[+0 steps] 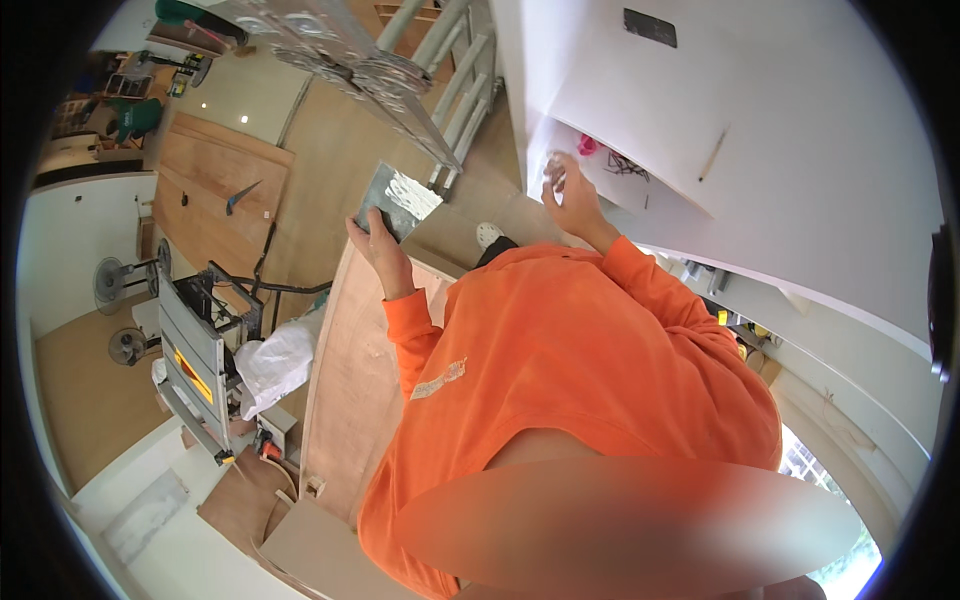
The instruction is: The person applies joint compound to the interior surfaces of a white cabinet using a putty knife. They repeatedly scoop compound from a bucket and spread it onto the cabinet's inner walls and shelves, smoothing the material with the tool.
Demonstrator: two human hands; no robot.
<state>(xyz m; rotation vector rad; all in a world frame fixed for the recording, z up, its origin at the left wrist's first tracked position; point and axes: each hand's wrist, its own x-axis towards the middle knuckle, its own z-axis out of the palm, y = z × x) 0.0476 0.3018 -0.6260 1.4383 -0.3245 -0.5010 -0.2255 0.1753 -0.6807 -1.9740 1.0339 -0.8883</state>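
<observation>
My left hand (378, 250) is closed on the edge of a flat grey plate (376, 188), its thumb on top. White paste (412, 198) is spread in ridges over the plate's far right part. My right hand (578, 208) is raised at the edge of a white cabinet (526, 110), its fingers bent together. A small pale thing seems to be at the fingertips, too blurred to name. Just right of that hand, a pink item (586, 145) and a heap of thin dark pieces (627, 165) lie on a white surface.
A metal scaffold frame (455, 95) stands ahead. To the left are a table saw (190, 335), a white plastic bag (277, 365), fans (112, 285) and a wooden panel (350, 370). Plywood (205, 185) lies farther off, near a person in green (137, 118). A thin stick (713, 155) lies on the cabinet.
</observation>
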